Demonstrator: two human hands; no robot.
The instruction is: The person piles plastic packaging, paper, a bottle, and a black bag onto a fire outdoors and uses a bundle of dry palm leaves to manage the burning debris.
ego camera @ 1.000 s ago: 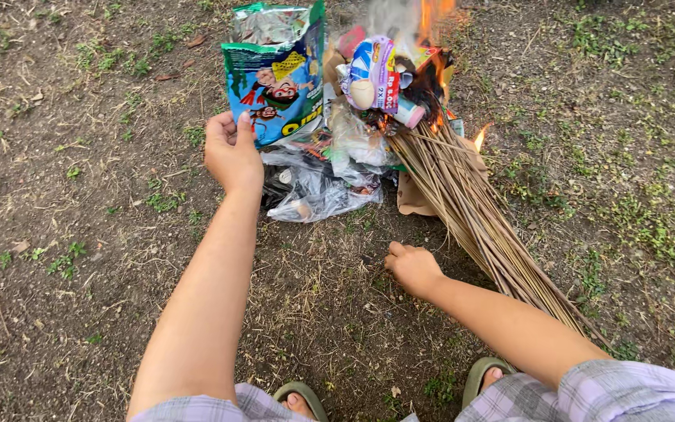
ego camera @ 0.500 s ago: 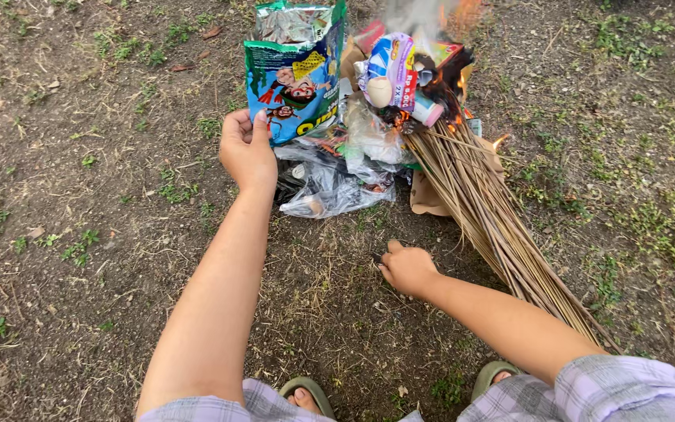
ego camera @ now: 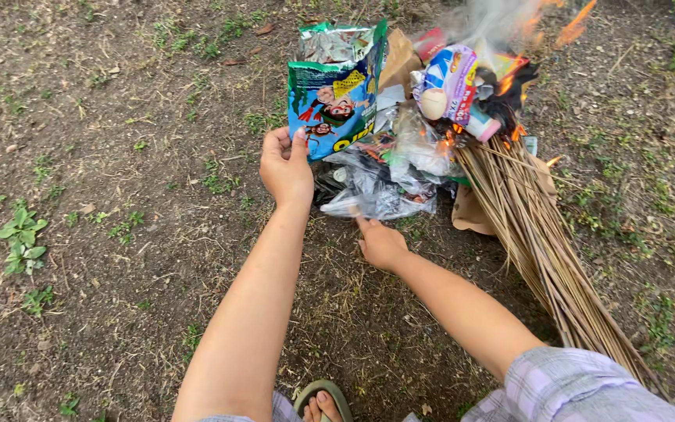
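My left hand (ego camera: 285, 166) grips the lower corner of an opened blue and green snack bag (ego camera: 336, 98) and holds it upright against the left side of a pile of rubbish. My right hand (ego camera: 380, 243) lies knuckles up at the pile's near edge, its fingertips touching crumpled clear plastic (ego camera: 376, 199). The fingers are curled, and anything under them is hidden. The pile also holds a white and purple wrapper (ego camera: 448, 86) and a pink-capped tube (ego camera: 482, 125). Flames (ego camera: 519, 74) and smoke rise at its far right.
A bundle of thin dry sticks (ego camera: 544, 238) runs from the burning pile toward the lower right, lying over brown cardboard (ego camera: 469, 211). All around is bare soil with patches of grass and small weeds (ego camera: 21, 238). My sandalled toes (ego camera: 322, 402) show at the bottom.
My right hand left the ground near the stick bundle and moved forward to the clear plastic. My left hand kept hold of the snack bag. The camera view shifted left.
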